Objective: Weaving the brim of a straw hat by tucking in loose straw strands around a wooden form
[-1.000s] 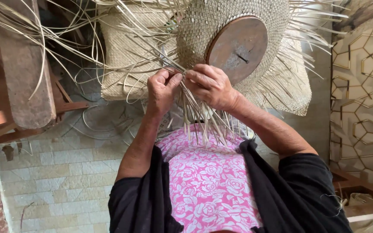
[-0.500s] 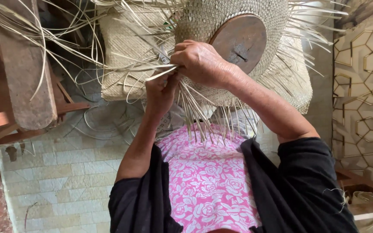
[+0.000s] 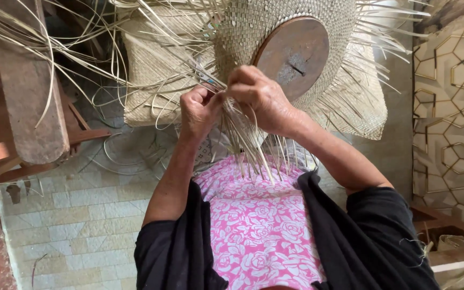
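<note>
- Pale straw strips (image 3: 253,145) are passing between the fingers of both hands, at the edge of a half-woven hat (image 3: 243,37).
- The left hand (image 3: 200,110) is curling closed, with its fingertips pinching a few strips just below the woven edge.
- The right hand (image 3: 259,96) is also bending closed, gripping strips from above, and it is touching the left hand at the thumb side.
- The loose strips are hanging down from the hands toward a pink flowered cloth (image 3: 259,225) on the person's front.
- The hat is sitting over a round brown wooden block (image 3: 294,56), which is showing just beside the right hand.
- More long strips are sticking out all around the hat brim.
- A woven straw mat (image 3: 151,70) is lying behind the hat, to the left.
- A wooden beam (image 3: 30,96) is standing at the left, well apart from the hands, over a floor (image 3: 76,220) of pale tiles.
- Black sleeves (image 3: 371,236) are covering the upper arms.
</note>
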